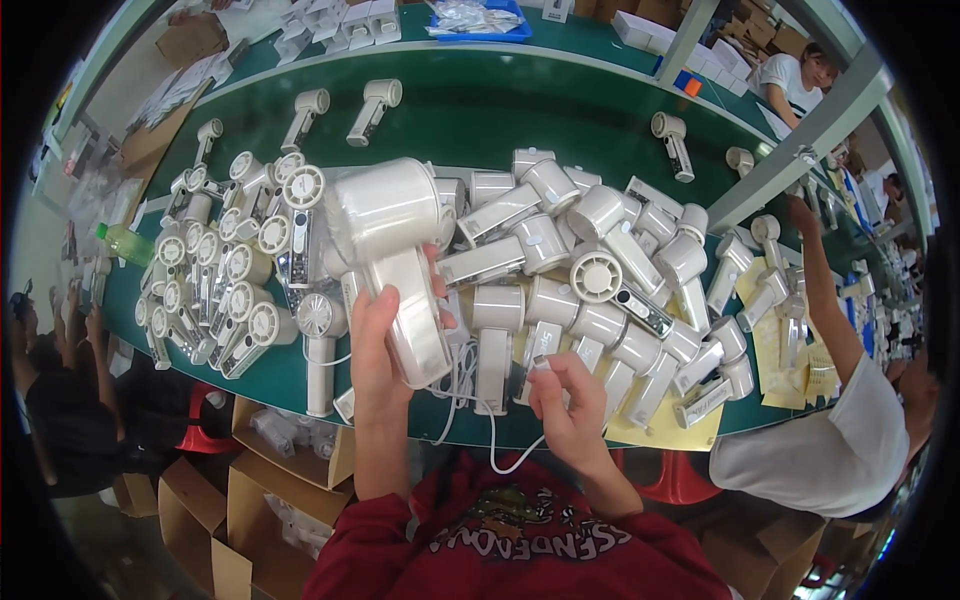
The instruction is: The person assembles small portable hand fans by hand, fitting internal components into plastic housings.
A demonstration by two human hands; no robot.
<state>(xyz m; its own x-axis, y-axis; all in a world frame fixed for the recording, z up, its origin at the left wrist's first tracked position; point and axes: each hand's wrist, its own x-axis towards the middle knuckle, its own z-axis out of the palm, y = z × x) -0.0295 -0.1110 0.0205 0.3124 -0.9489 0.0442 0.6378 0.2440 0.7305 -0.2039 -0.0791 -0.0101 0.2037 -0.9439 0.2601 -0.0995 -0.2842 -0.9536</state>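
Holding 1 white handheld fan (405,270) over a green table (465,425)

From here I see the left hand (380,340) wrapped around its handle, the round head uppermost, in the air between a left heap (207,250) and a right heap (545,243) of similar fans; the right hand (572,400) pinches the end (542,362) of a white cable (492,440), apart from the fan; the cable hangs in a loop at the table's near edge; 3 loose fans (375,112) lie at the back left.
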